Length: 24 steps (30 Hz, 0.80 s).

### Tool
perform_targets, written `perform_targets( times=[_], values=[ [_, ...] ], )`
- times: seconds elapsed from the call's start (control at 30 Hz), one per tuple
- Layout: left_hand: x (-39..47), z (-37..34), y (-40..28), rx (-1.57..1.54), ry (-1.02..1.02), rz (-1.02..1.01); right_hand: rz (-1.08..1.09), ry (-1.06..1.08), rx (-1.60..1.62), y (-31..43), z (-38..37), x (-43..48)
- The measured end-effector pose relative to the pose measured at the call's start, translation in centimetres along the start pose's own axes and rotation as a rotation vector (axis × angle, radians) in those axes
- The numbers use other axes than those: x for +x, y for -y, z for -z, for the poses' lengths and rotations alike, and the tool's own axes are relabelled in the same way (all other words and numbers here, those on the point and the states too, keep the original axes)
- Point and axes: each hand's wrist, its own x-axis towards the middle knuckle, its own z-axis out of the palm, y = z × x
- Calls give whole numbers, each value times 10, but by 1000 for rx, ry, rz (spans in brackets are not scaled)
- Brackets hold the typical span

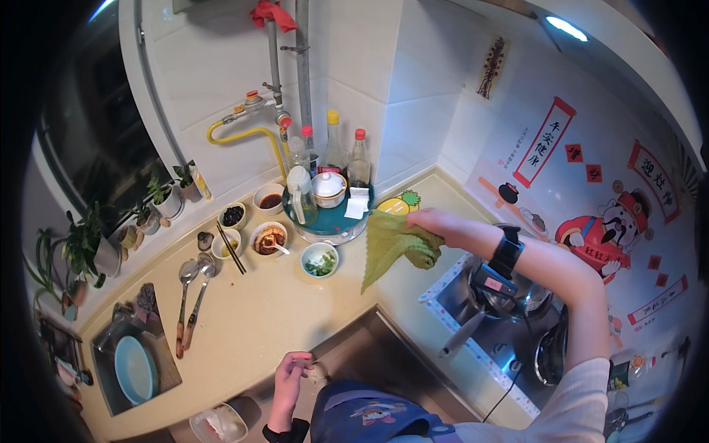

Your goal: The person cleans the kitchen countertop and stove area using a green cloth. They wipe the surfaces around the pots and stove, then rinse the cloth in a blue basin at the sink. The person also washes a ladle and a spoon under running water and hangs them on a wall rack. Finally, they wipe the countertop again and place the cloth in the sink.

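My right hand [432, 224] is shut on a green cloth [396, 243], which hangs in folds over the counter beside a teal turntable [327, 224]. On the turntable stand bottles and a lidded white pot [329, 189]. Left of the cloth sits a bowl of chopped green onion [319, 260]. My left hand [293, 368] is near the counter's front edge, fingers partly curled, holding nothing that I can see.
Sauce bowls, one with chopsticks [231, 249] across it, and two metal spoons [197, 293] lie at left. A light blue basin [135, 370] is in the sink. On the right, a pan [509, 293] with its handle outward sits on the stove. Potted plants line the windowsill.
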Motion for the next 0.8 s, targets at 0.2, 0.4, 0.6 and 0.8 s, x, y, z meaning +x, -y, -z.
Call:
perform_targets(
  times=[0.2, 0.4, 0.6, 0.8],
  values=[
    [71, 88, 9, 78, -14, -38, -46, -23, -476, -49, 7, 147],
    [132, 140, 75, 42, 107, 115, 94, -541, -1281, -211, 42, 283],
    [188, 118, 46, 17, -10, 244, 85, -859, -869, -177, -44, 315],
    [277, 36, 12, 160, 78, 260, 247, -1110, -976, -202, 42, 326]
  ],
)
